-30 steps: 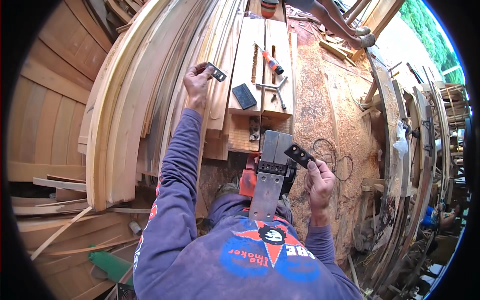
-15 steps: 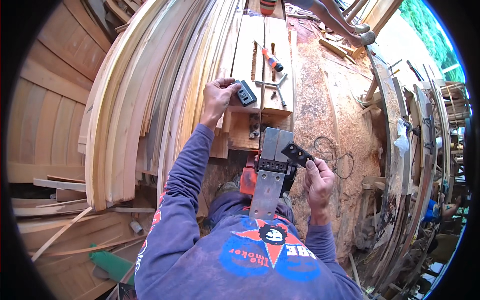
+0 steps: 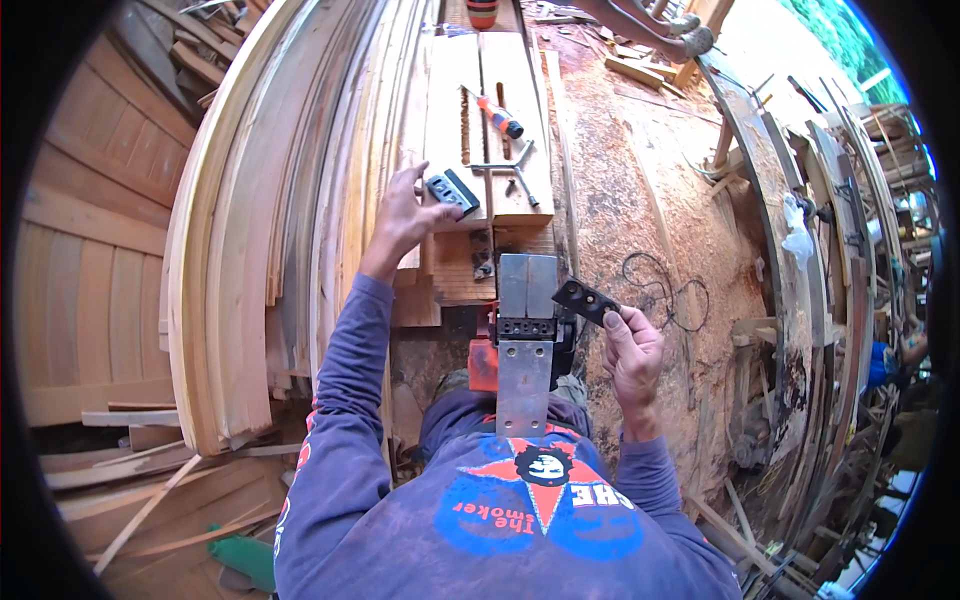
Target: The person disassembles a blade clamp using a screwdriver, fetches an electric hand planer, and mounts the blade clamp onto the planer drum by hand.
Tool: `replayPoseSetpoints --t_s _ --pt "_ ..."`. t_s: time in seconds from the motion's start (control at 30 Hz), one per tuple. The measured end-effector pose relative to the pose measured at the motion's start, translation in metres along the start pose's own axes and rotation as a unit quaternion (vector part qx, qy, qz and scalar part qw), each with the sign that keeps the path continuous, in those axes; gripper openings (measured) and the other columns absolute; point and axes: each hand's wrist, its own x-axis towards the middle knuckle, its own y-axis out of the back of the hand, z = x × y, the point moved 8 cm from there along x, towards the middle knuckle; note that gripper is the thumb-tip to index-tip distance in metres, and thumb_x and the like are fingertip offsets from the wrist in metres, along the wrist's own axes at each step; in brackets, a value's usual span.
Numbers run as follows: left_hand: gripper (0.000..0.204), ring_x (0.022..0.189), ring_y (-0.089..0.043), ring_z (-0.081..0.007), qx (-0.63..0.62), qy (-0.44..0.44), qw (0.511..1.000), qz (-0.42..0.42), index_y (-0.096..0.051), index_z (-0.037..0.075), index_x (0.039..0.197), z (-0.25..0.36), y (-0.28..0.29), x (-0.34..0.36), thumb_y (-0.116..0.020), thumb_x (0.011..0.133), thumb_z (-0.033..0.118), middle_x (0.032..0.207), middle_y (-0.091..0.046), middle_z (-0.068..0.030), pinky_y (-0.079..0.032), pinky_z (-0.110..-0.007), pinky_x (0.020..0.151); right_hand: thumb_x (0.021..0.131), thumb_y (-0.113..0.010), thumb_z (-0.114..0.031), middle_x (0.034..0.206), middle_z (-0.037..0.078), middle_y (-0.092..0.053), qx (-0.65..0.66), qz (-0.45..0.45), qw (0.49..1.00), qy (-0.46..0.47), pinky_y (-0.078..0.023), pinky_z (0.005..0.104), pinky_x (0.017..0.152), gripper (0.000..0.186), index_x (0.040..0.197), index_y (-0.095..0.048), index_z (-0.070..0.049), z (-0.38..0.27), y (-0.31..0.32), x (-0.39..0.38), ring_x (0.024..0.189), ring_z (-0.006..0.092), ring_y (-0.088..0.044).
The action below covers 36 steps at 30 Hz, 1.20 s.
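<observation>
My left hand (image 3: 400, 228) is open, fingers and thumb spread around the near-left side of a small grey-and-black slotted block (image 3: 453, 193) on a wooden beam. The thumb seems to touch the block's edge. In my right hand (image 3: 636, 358), a flat black plate with several holes (image 3: 585, 301) is pinched between thumb and fingers and held out to the left. Between my hands an upturned red power planer (image 3: 483, 362) shows its metal sole (image 3: 522, 385) and a dark cutter head (image 3: 526, 328). Its lower part is hidden near my lap.
On the beams (image 3: 520, 90) lie an orange-and-black screwdriver (image 3: 500, 118), a three-armed wrench (image 3: 508, 168) and a small dark bolt (image 3: 511, 187). Long planks (image 3: 250, 220) are stacked at left. A dark cord (image 3: 655, 285) lies in sawdust at right. Another person's feet (image 3: 685, 38) show at the far right.
The left hand's fingers have spread from their pinch on the block's edge. The right hand still holds the plate, nearly in place. The view has shifted, so the beams and tools appear farther left.
</observation>
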Motion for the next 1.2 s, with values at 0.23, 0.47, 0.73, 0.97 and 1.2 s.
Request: replayPoseSetpoints --t_s 0.23,0.47,0.73,0.97,1.2 --pt "0.111 0.135 -0.046 -0.0385 0.028 -0.079 0.996 0.024 -0.030 -0.005 0.152 0.002 -0.016 -0.018 -0.095 0.065 0.021 0.139 -0.052 -0.0249 -0.037 -0.045 0.118 0.101 -0.066 -0.018 0.062 -0.010 -0.044 -0.033 -0.015 0.999 0.015 -0.021 0.0201 0.040 0.019 0.107 -0.063 -0.001 -0.004 -0.007 0.000 0.046 -0.0010 -0.031" --pt "0.115 0.130 -0.049 -0.0378 -0.012 -0.089 0.994 0.057 -0.026 -0.006 0.154 0.006 -0.015 -0.020 -0.094 0.066 0.023 0.147 -0.047 -0.0257 -0.035 -0.044 0.117 0.101 -0.066 -0.018 0.061 -0.009 -0.044 -0.024 -0.008 0.999 0.019 -0.021 0.0202 0.040 0.019 0.107 -0.064 0.000 -0.006 -0.005 0.000 0.045 -0.0008 -0.031" --pt "0.059 0.116 -0.049 -0.0319 0.113 -0.070 0.985 0.106 -0.056 0.004 0.119 0.009 -0.015 -0.041 -0.086 0.072 0.019 0.119 -0.056 -0.0159 -0.039 -0.044 0.104 0.101 -0.066 -0.017 0.060 -0.009 -0.043 -0.021 -0.014 1.000 0.019 -0.021 0.0199 0.039 0.019 0.108 -0.063 0.000 -0.007 -0.011 0.009 0.044 -0.0006 -0.031" --pt "0.049 0.119 -0.049 -0.0308 0.091 -0.073 0.985 0.129 -0.062 0.008 0.114 0.005 -0.016 -0.042 -0.085 0.073 0.021 0.120 -0.060 -0.0121 -0.037 -0.043 0.103 0.102 -0.066 -0.018 0.060 -0.009 -0.043 -0.030 -0.033 0.999 0.017 -0.022 0.0205 0.039 0.018 0.107 -0.063 -0.001 -0.011 -0.026 0.017 0.044 -0.0002 -0.031" --pt "0.048 0.123 -0.047 -0.0300 0.084 -0.074 0.986 0.122 -0.060 0.010 0.116 0.009 -0.018 -0.058 -0.083 0.075 0.022 0.121 -0.061 -0.0098 -0.034 -0.045 0.105 0.101 -0.067 -0.019 0.060 -0.009 -0.044 -0.020 -0.042 0.999 0.020 -0.023 0.0206 0.039 0.019 0.107 -0.063 -0.001 -0.011 -0.022 0.008 0.044 0.0002 -0.032"
